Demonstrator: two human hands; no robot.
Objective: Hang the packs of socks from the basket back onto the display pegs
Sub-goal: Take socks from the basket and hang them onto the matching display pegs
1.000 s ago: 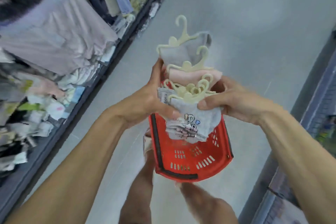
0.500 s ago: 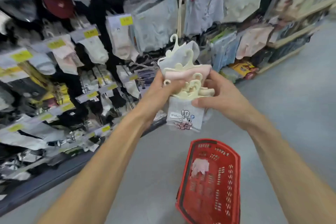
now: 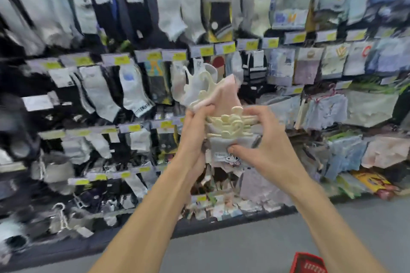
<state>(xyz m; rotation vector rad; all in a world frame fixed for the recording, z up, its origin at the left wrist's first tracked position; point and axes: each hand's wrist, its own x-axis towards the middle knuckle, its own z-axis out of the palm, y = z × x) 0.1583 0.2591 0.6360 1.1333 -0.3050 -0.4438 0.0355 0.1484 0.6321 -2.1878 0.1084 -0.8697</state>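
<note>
A bunch of sock packs point(image 3: 224, 99) on cream plastic hangers point(image 3: 230, 124) is held up in front of the display wall. The packs are pink, white and grey, and the lowest one carries a cartoon print. My left hand point(image 3: 195, 131) grips the bunch from the left, fingers curled over its pink top. My right hand point(image 3: 264, 142) holds it from the right, thumb pressing the grey pack and fingers over the hangers. A corner of the red basket point(image 3: 307, 262) shows on the floor at the bottom edge.
The display wall point(image 3: 133, 86) is packed with hanging socks on pegs, with yellow price tags point(image 3: 206, 50) along each row. Folded garments hang at the right. Grey floor point(image 3: 244, 248) runs along the base of the shelving.
The view has swung up to face the wall squarely, and the basket has dropped to the frame's bottom edge. Both hands have kept hold of the bunch and carried it closer to the pegs.
</note>
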